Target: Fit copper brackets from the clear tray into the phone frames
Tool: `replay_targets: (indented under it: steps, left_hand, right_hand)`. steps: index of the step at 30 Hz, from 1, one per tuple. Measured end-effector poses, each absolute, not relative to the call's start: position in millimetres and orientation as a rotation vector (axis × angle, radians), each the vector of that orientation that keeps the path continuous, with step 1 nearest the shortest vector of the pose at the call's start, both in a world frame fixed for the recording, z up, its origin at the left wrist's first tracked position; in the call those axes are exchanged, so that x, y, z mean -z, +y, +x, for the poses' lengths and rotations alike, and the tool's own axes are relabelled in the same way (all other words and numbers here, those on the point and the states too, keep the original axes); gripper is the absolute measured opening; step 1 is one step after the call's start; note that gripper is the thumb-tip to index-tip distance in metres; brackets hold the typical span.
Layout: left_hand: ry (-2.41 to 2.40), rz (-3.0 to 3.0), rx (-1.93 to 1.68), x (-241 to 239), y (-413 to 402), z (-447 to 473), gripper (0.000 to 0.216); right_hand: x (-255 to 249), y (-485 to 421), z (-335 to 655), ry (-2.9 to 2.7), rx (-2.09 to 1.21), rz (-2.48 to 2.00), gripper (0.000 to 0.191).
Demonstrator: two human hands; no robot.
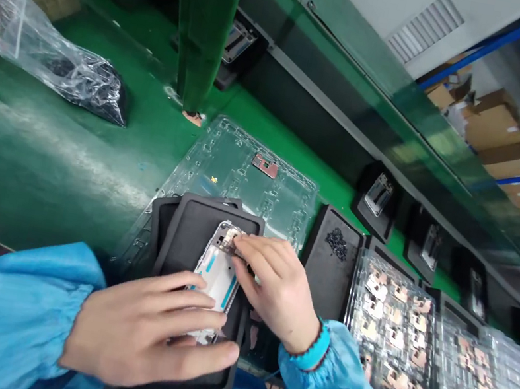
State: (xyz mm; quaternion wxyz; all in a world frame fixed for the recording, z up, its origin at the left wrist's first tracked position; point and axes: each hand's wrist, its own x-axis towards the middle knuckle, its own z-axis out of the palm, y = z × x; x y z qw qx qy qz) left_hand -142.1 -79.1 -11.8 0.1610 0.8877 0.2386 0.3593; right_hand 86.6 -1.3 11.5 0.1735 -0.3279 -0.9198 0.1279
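Note:
A phone frame (225,275), silvery with blue strips along its inside, lies tilted in a black foam tray (198,227). Across its lower part rests my left hand (155,330), fingers stretched and spread, thumb pointing right. My right hand (277,285) bends over the frame's top end, thumb and fingers drawn together at a small metallic part (228,238) there. The fingertips partly cover that spot, so what they pinch cannot be made out. Beyond, a single copper-coloured circuit board (265,165) sits in a clear plastic tray (291,190) that reaches under the black tray.
Right of my hands, a black tray (322,266) holds small dark pieces (336,243). Beside it are clear trays of copper-coloured boards (398,326). Several phone frames in black trays (380,199) line the far side. A green post (203,30) and a plastic bag (75,68) stand left.

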Motion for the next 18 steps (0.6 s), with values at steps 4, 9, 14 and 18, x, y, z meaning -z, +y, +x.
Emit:
replay_targets:
  steps: [4,9,14,18]
  left_hand:
    - [0.761,2.622,-0.985,17,-82,-143,0.036]
    - [0.774,2.621,-0.99,19,-78,-141,0.035]
    - [0.81,2.605,-1.009,19,-80,-139,0.036]
    - [0.821,2.589,-1.026,19,-81,-139,0.037]
  right_hand:
    - [-11,-6,79,-2.783,-0.179,-0.919,0.025]
    - [-19,-9,72,-2.914,-0.079,-0.956,0.029]
    - [-23,-12,67,-2.968,0.021,-0.949,0.031]
    - [-21,-12,68,-2.963,0.024,-0.954,0.032]
